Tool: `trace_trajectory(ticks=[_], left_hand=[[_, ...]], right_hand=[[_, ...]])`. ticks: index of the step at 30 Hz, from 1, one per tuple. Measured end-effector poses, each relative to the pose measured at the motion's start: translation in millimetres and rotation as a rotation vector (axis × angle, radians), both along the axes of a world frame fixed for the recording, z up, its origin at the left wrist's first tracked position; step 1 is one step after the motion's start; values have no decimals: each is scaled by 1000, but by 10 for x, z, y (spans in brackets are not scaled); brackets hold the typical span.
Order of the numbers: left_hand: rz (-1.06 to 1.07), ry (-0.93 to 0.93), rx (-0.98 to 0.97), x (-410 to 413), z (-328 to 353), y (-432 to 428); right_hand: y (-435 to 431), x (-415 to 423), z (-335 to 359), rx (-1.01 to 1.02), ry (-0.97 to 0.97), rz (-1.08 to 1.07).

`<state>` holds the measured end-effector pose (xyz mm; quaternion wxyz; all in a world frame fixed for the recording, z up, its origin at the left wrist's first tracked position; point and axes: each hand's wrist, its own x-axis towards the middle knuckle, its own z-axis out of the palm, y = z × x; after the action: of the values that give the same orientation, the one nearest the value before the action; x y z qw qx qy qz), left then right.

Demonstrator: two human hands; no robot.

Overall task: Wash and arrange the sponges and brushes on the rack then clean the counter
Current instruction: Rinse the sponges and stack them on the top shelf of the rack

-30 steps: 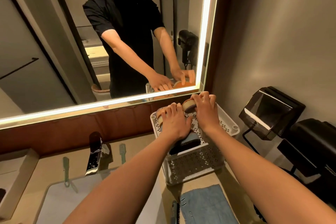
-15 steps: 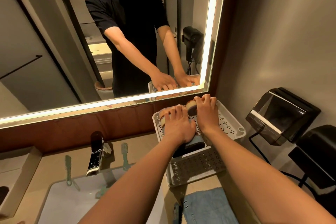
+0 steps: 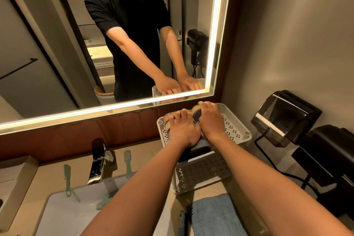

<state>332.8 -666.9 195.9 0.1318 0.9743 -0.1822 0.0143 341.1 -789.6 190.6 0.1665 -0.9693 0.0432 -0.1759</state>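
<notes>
Lowered onto the rack (image 3: pixel 234 129), left hand (image 3: pixel 183 130) and right hand (image 3: pixel 210 122) press flat, hiding sponges (image 3: pixel 196 114).

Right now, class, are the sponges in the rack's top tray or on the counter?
In the top tray: left hand and right hand rest on sponges there.
</notes>
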Motion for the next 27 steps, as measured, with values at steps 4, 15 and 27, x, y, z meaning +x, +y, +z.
trace_trajectory(ticks=[4,15,27], left_hand=[[-32,68,-59,1,82,78],[-39,-31,-300,-289,194,601],[175,-62,-223,-624,-210,1900]], right_hand=[[29,-192,77,-25,-20,17],[488,-437,376,-44,-122,116],[1557,-601,107,14,-128,260]])
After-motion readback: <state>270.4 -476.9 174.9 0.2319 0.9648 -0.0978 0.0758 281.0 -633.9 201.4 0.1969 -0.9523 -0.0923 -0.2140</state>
